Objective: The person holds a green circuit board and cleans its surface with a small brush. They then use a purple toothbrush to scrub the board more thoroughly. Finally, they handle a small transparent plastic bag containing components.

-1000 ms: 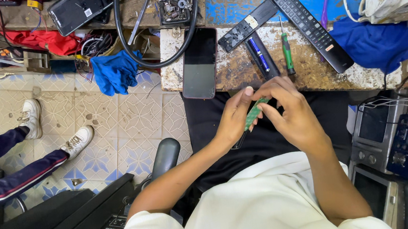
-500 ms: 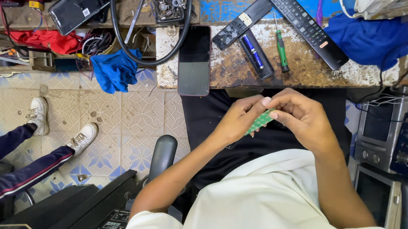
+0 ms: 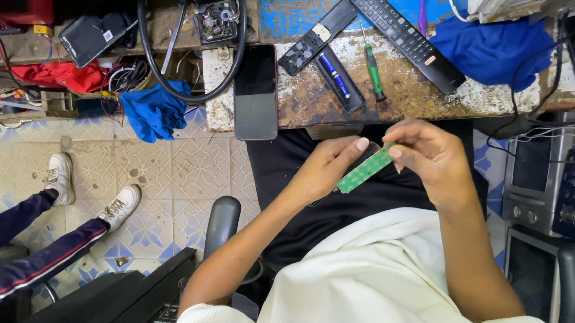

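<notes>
Both hands pinch green circuit board point(image 3: 365, 169) over lap, clear of table point(image 3: 310, 101) edge: left hand point(image 3: 329, 166) fingers on lower end, right hand point(image 3: 424, 157) on upper; board tilted flatter than before, more exposed

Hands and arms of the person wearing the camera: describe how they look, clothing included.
Both forearms are bare, with no watch, bracelet, ring or glove visible on the left hand or the right hand. The fingernails are short and plain. An off-white garment covers the upper arms and torso.

Left hand point(image 3: 326, 169) and right hand point(image 3: 427, 157) meet over the lap, fingertips pinched.
</notes>
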